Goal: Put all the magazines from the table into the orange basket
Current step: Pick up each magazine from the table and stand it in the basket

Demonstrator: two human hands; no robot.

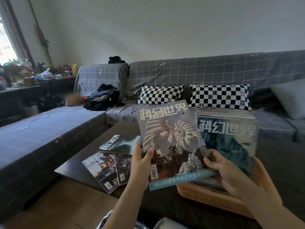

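Upright magazines (229, 139) crowding basket (206, 195)

A dark, low table (79, 164) is seen in front of a grey sofa; three magazines (113, 156) are spread loosely overlapping on its left part; an orange basket (208, 195) is set on its right part, packed with upright magazines.

We see one magazine (171, 139) with shell-like shapes, tilted above the orange basket (206, 195), which holds upright magazines (227, 129). Three more magazines (112, 159) lie overlapping on the dark table (79, 166).
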